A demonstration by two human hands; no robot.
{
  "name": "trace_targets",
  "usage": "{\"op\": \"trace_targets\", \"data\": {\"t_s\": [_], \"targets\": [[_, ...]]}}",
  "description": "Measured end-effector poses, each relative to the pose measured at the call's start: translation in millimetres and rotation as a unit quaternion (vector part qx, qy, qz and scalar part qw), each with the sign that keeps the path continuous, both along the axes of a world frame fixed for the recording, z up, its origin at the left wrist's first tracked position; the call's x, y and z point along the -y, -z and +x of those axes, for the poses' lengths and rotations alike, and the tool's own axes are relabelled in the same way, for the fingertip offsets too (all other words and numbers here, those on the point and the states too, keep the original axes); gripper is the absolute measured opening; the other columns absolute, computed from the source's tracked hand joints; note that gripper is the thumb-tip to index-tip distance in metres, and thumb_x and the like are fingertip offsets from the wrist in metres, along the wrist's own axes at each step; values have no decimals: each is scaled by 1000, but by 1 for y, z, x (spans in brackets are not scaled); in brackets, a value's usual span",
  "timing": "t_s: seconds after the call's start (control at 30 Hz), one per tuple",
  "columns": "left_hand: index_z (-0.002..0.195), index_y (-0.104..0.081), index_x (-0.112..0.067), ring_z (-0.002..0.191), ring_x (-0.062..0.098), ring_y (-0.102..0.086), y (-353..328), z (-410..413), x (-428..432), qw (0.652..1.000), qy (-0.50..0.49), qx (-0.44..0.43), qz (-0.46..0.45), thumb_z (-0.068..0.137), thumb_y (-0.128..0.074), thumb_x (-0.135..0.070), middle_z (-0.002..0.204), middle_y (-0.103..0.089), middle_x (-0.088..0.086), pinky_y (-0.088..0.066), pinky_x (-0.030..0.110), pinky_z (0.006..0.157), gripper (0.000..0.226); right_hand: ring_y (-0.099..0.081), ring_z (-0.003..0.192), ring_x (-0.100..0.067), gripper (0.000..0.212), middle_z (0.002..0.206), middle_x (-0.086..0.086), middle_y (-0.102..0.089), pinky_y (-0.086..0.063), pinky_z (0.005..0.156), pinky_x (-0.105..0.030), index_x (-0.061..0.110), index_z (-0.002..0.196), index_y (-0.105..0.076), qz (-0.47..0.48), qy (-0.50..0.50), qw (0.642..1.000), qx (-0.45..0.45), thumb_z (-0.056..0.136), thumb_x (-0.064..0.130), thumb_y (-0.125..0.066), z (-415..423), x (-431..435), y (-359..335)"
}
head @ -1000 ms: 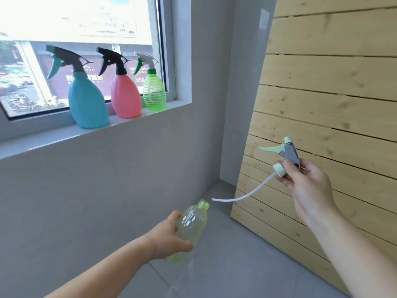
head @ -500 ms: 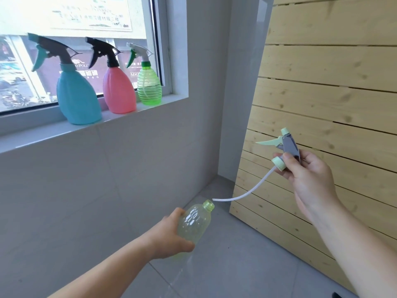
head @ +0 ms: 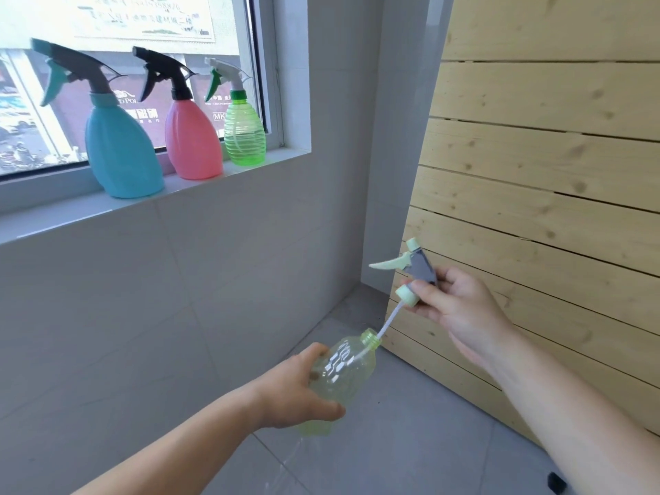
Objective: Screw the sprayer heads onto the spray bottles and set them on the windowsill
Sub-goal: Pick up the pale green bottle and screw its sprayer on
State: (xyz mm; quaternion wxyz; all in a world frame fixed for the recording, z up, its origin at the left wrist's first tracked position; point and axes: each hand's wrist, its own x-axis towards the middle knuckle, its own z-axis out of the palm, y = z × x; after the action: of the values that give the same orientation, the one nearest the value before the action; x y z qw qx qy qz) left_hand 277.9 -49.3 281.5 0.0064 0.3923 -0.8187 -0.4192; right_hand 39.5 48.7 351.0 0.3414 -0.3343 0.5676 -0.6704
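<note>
With the tube (head: 387,321) seemingly inside the bottle (head: 344,369) gripped by the left hand (head: 296,391), the right hand (head: 453,305), fingers pinching the sprayer head (head: 414,271), must lower and twist its collar.

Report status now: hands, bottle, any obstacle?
Left hand grips pale green bottle. Right hand holds sprayer head; its tube enters the neck, cap not seated. No obstacle seen.

Lit brightly by daylight through window (head: 135,83); upper pane overexposed. Soft, faint shadows on grey wall (head: 160,298). Wide-angle bowing at edges, wooden planks (head: 535,173) slanted. Slight softness overall.
</note>
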Motion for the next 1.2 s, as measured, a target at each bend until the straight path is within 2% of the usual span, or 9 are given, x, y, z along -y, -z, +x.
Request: {"op": "trace_targets", "data": {"t_s": [0.07,0.17,0.3,0.4,0.53,0.7,0.87,1.07,1.2], "targets": [[119,-52,-42,79,6,-68,-4,-3,-3,999,4,-30,29,66,-83,-46,97,-72,-12,-58,27,77,61,-74,89,-22,19,107,-22,-73,-61,78,-34,-3,110,-59,41,-44,998,-4,90,-4,-62,10,2,6],[116,-55,-42,70,2,-65,-8,-4,-6,995,4,-61,74,71,-85,-41,90,-71,-12,-56,22,71,54,-71,94,-23,23,103,-18,-76,-58,90,-45,-7,114,-54,78,-78,993,-29,92,-2,-60,21,3,11],[120,-57,-36,77,7,-69,-13,0,-8,993,3,-71,94,77,-86,-34,101,-75,-3,-58,27,77,52,-69,95,-27,27,105,-17,-76,-52,98,-54,-6,120,-53,95,-92,990,-44,94,0,-57,23,3,8],[115,-56,-44,81,7,-71,-16,2,-10,991,0,-71,115,77,-86,-37,110,-77,4,-58,25,74,49,-67,95,-26,24,107,-16,-74,-50,98,-56,0,122,-55,105,-99,987,-66,97,3,-53,26,3,7],[116,-58,-42,81,11,-72,-19,2,-14,988,-8,-77,136,75,-86,-41,102,-77,2,-57,30,69,50,-64,98,-25,24,106,-14,-71,-49,99,-57,5,123,-56,102,-107,986,-81,99,4,-50,27,4,6],[120,-62,-34,105,26,-75,-23,2,-17,986,-3,-82,142,73,-85,-40,117,-75,9,-63,49,91,53,-64,96,-24,26,103,-11,-71,-52,97,-52,6,125,-55,94,-108,986,-90,100,4,-49,27,3,6],[116,-63,-34,93,21,-75,-26,2,-19,985,0,-84,148,69,-85,-44,117,-73,13,-63,54,86,53,-66,92,-20,24,101,-8,-72,-54,92,-45,10,122,-57,79,-114,986,-87,100,5,-50,26,3,9],[115,-65,-34,108,37,-72,-29,3,-20,982,-1,-83,172,70,-85,-41,118,-73,16,-58,64,91,49,-67,94,-14,23,103,-5,-74,-58,87,-35,16,118,-59,80,-139,977,-143,97,8,-55,28,2,12],[115,-66,-33,106,37,-73,-30,4,-20,981,0,-89,173,69,-85,-41,117,-73,17,-58,64,92,49,-64,96,-19,25,101,-16,-66,-56,85,-35,5,116,-58,74,-171,974,-132,92,2,-62,22,2,12]]}}
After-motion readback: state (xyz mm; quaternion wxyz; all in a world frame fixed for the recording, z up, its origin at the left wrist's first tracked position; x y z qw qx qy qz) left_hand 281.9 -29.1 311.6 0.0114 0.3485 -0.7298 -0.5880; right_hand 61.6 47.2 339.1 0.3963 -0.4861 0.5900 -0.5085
